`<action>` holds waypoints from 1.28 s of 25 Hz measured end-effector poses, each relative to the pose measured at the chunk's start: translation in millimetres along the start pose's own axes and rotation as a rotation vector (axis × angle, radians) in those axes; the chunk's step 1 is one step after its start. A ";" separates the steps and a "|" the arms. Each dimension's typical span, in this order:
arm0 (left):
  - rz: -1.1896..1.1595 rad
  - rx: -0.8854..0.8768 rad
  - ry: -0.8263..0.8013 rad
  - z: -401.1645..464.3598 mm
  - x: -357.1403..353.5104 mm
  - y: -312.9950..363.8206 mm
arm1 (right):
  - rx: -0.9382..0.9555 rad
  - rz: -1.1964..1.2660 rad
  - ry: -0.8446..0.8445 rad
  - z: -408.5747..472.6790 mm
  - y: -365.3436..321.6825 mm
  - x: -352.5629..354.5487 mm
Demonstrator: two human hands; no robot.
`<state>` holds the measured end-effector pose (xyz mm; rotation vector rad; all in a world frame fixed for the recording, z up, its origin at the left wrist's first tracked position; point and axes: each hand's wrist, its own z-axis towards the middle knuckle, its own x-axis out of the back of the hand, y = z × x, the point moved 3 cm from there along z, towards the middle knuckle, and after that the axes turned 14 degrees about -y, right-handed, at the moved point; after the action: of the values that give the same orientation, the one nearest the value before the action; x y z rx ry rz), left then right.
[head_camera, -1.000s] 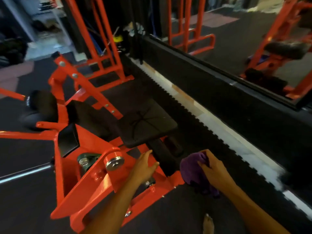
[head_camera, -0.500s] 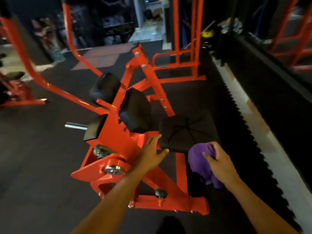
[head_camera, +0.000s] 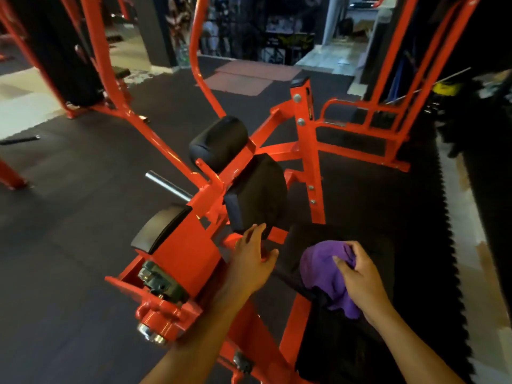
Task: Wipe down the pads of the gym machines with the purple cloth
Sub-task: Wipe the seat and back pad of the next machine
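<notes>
Gym floor [head_camera: 83, 217]: 3 black pads [head_camera: 257, 195]; right hand [head_camera: 360, 281] grips 1 purple cloth [head_camera: 321, 270]; left hand [head_camera: 249, 261] relaxed.

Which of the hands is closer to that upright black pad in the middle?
Left. The left hand reaches just below the upright black pad; the right hand grips the purple cloth farther right.

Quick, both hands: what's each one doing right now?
Left hand: open, fingers spread, holding nothing.
Right hand: gripping the purple cloth.
</notes>
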<state>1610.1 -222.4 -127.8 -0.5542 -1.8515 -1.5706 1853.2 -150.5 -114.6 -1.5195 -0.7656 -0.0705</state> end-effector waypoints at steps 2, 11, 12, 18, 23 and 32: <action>-0.017 0.041 0.065 0.6 8.7 -5.1 | 0.012 -0.003 -0.033 16.6 4.6 -0.4; 0.092 0.108 -0.080 4.1 -98.5 -7.0 | -0.068 -0.040 -0.199 56.4 78.4 46.2; 0.093 0.093 -0.152 7.0 -124.2 -1.7 | -0.111 -0.034 -0.196 53.0 98.2 59.6; 0.288 0.042 -0.595 37.0 -223.0 28.7 | -0.376 0.146 0.049 -2.0 205.6 147.1; 0.506 -0.074 -0.703 109.3 -289.4 29.5 | -0.342 0.338 -0.726 22.0 267.1 137.7; 0.661 -0.106 -0.442 293.4 -448.0 2.9 | -0.450 -0.244 -0.275 89.9 400.5 42.8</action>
<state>1870.3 103.0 -464.4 -1.4836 -1.6228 -1.1490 2048.1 -12.6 -451.2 -1.8758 -1.2138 -0.2324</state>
